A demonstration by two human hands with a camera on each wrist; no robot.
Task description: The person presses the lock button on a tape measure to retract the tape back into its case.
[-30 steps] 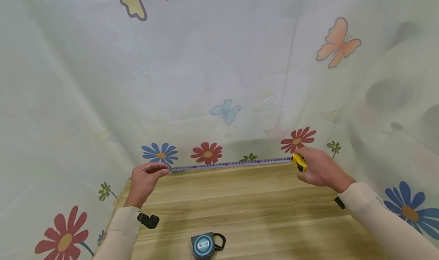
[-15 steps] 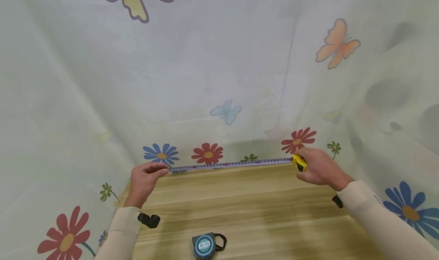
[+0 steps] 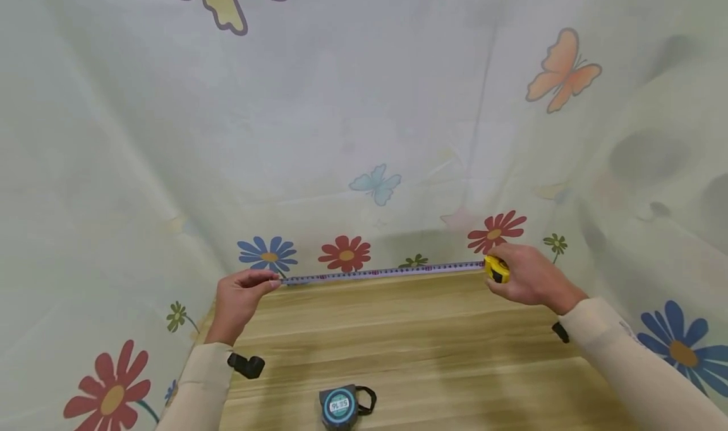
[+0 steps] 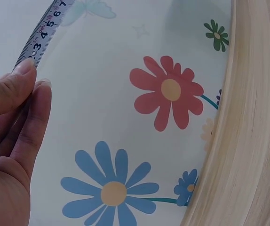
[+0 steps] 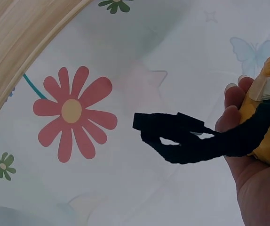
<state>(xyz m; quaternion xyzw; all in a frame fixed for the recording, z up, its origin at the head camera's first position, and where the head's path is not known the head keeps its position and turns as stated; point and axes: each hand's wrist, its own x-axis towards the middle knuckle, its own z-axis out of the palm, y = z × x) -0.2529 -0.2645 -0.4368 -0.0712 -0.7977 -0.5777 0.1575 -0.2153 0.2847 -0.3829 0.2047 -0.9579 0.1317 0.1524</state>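
Note:
Between my two hands a pale tape measure blade (image 3: pixel 375 273) with dark numbers stretches almost level, over the far edge of the table in the head view. My left hand (image 3: pixel 241 298) pinches its free end between thumb and fingers; in the left wrist view the thumb covers the blade (image 4: pixel 44 35) just below the 3. My right hand (image 3: pixel 531 276) grips the yellow tape measure (image 3: pixel 497 270), its case partly hidden by the fingers. A black wrist strap (image 5: pixel 196 143) hangs off that case in the right wrist view.
A second tape measure (image 3: pixel 339 407), grey with a blue ring and black strap, lies on the wooden table (image 3: pixel 398 342) near the front. A pale curtain (image 3: pixel 352 102) printed with flowers and butterflies surrounds the table at the back and sides.

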